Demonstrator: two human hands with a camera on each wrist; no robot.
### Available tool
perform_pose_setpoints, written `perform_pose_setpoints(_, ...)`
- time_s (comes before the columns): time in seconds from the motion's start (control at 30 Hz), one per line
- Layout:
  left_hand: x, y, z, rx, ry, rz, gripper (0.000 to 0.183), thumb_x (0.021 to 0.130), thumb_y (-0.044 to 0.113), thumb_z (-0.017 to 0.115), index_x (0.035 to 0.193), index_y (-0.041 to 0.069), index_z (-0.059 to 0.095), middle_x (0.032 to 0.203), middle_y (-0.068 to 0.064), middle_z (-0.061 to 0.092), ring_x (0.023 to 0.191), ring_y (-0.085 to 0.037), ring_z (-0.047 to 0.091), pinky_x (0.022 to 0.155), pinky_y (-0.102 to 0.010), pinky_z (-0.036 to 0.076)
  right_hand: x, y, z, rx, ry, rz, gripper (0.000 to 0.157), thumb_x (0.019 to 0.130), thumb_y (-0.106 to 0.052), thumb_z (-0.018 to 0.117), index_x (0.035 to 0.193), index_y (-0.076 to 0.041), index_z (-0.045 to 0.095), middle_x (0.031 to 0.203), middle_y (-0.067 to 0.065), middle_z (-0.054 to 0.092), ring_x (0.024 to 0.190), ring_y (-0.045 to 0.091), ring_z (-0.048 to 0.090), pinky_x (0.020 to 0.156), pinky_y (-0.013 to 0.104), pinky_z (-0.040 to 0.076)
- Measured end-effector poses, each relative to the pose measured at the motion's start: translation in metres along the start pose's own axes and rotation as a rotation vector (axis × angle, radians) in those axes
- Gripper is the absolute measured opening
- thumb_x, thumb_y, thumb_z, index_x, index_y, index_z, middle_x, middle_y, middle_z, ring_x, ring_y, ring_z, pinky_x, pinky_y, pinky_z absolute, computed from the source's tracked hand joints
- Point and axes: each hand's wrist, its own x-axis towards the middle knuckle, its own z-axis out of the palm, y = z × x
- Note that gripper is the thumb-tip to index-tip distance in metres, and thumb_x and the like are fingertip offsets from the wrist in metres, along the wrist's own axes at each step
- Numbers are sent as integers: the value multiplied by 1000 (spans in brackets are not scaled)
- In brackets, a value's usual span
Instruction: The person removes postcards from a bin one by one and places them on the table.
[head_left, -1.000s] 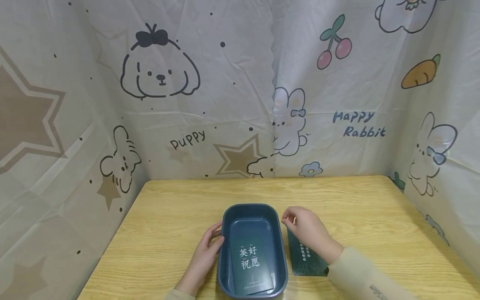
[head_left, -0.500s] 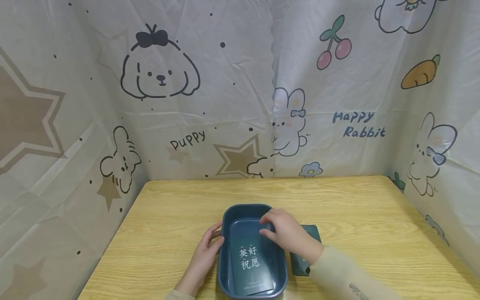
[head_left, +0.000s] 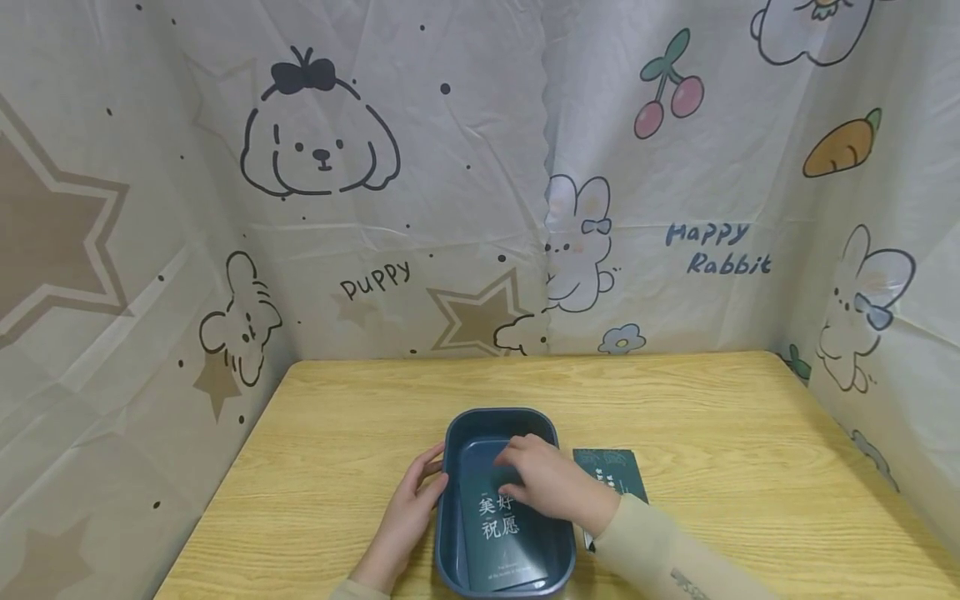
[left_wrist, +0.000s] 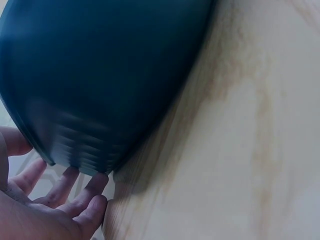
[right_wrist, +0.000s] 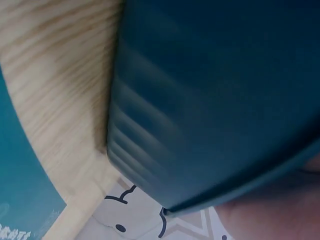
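A dark blue deep tray (head_left: 454, 521) with rounded corners stands at the front middle of the table. In it lies a dark green card (head_left: 506, 550) with large white characters. My left hand (head_left: 405, 504) touches the tray's left side, the thumb by the rim; the left wrist view has its fingertips against the outer wall. My right hand (head_left: 551, 479) reaches over the right rim, above the upper part of the card, thumb and fingers apart. Nothing shows between them. Right of the tray, another green card (head_left: 611, 467) lies partly under the right forearm.
The wooden table (head_left: 360, 408) extends behind and to both sides of the tray. Pale printed curtains (head_left: 465, 275) with cartoon animals hang along the table's back and sides.
My right hand has moved left from above the card on the table to inside the tray's outline. More of that table card's top shows. The left hand and tray have stayed put.
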Motion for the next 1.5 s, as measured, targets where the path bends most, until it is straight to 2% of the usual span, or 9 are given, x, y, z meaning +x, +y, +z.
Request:
perform_pose_setpoints(0.2, 0, -1, -1, -5, -6, 4, 50, 109, 26, 52, 157, 16, 42, 149, -20, 50, 132, -39, 58, 107, -53, 51, 1, -1, 6, -65, -37, -2, 38, 90, -32, 80, 120, -10, 73, 119, 5, 70, 108, 21, 63, 96, 39, 55)
perform_pose_setpoints(0.5, -1, 0, -1, -5, -12, 6, 50, 109, 27, 52, 157, 15, 42, 150, -20, 50, 132, -39, 57, 108, -53, 51, 6, 1, 11, -107, -80, -3, 43, 89, -36, 81, 123, -11, 72, 118, 3, 68, 105, 19, 62, 94, 39, 54)
perform_pose_setpoints(0.83, 0, 0, -1, -8, -11, -2, 50, 109, 27, 51, 157, 16, 41, 150, -20, 50, 132, -38, 58, 107, -53, 51, 10, -1, 13, -139, -122, 55, 46, 88, -41, 81, 124, -13, 72, 121, 5, 68, 109, 21, 61, 97, 41, 54)
perform_pose_setpoints(1.13, 1, 0, 0, -2, 2, -23, 50, 109, 27, 51, 157, 17, 42, 150, -19, 51, 133, -39, 57, 108, -54, 50, 12, -4, 13, -170, -132, 76, 48, 87, -42, 82, 123, -12, 73, 121, 5, 69, 110, 23, 63, 95, 42, 55)
perform_pose_setpoints(1.5, -1, 0, 1, -6, 9, -2, 49, 108, 25, 53, 155, 16, 44, 149, -19, 51, 131, -38, 58, 109, -52, 50, 11, -6, 15, -235, -118, 90, 47, 82, -46, 84, 116, -14, 76, 112, 2, 69, 105, 21, 64, 85, 37, 55)
